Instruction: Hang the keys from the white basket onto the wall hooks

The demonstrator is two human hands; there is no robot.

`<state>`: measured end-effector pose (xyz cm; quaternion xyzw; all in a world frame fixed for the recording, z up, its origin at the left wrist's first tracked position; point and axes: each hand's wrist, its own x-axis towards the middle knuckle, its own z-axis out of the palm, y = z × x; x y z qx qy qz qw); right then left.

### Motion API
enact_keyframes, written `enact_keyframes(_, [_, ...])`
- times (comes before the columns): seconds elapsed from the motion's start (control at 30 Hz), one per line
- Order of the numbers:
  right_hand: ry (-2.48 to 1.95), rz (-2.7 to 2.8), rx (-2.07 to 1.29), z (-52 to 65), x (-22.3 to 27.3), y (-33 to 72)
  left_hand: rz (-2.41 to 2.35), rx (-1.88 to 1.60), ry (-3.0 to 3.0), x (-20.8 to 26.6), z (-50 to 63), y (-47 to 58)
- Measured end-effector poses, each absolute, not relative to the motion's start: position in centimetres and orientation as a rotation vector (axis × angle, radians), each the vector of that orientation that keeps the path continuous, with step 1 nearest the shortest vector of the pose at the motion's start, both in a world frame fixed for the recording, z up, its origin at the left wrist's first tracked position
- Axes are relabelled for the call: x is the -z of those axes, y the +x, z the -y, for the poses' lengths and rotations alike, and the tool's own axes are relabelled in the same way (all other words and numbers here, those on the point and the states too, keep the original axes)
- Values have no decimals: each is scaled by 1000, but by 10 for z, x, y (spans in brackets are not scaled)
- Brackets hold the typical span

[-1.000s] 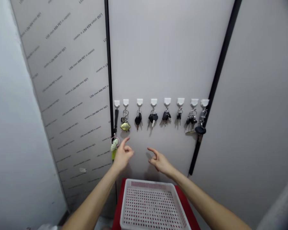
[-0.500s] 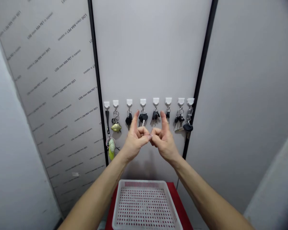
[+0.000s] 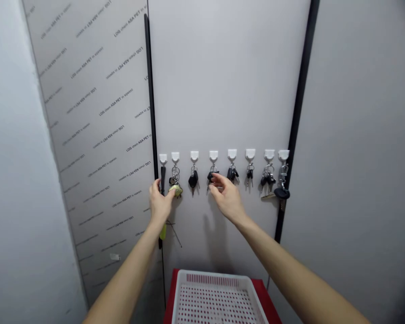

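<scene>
Left hand [image 3: 160, 201] pinches the brass fob [image 3: 177, 190], lifting it clear of its hook [image 3: 175, 156]. Right hand [image 3: 227, 197], grip apart, touches the fourth keys [image 3: 212, 175].

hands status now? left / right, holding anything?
Left hand: fingers closing on the brass key fob, which hangs from its hook.
Right hand: fingertips at the black key bunch, fourth hook; grip cannot be told.

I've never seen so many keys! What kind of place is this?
Probably a key storage corner in a workshop or office. A row of white hooks on a grey wall panel holds key bunches; the left hand touches a brass-tagged bunch, the right hand another; a white basket waits below.
</scene>
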<state>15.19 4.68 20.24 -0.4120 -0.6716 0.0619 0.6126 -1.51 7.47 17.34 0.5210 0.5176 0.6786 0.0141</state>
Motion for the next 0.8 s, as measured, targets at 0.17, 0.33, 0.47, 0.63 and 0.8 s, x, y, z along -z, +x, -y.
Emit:
enact_keyframes(0.17, [-1132,1632,-5,-64,-215,119,-1825,-2015,1737,-174,-85,-1])
enact_keyframes(0.33, [-1258,1608,3,-83,-216,106,-1736,-1951,1705,-181,-82,-5])
enact_keyframes(0.47, [-1199,1514,-92,-89,-224,113,-1591,-2057,1577,-209,-74,-22])
enact_keyframes(0.63, [-1019,1409,-79,-84,-255,117,-1487,-2186,1585,-259,-73,-36])
enact_keyframes(0.8, [-873,1648,-105,-65,-267,115,-1370,-2206,1650,-284,-79,-44])
